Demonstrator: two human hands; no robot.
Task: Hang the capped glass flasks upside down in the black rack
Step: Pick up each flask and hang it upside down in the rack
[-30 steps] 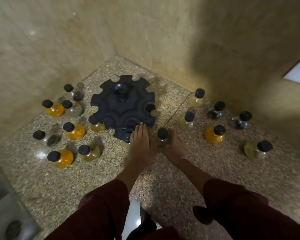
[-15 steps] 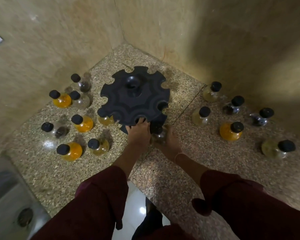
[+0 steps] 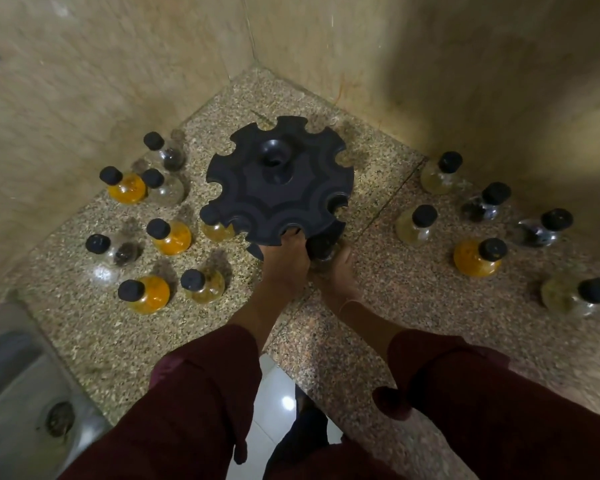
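**Both hands advanced to rack's 6 o'clock edge**

Left hand [image 3: 284, 261]: moved forward since earlier frame; fingertips now at a rim slot of the rack [image 3: 278, 181]; grip cannot be told.
Right hand [image 3: 340, 275]: fingers closed around a flask [image 3: 321, 249], just beside the rim.
One flask hangs at 8 o'clock.
Loose flasks: counter [image 3: 413, 341], 9 and 3 o'clock.

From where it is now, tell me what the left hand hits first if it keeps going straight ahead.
The left hand points away from the person, fingertips already at the near edge of the black rack. It would meet that rack first; whether over or under its top plate is unclear.
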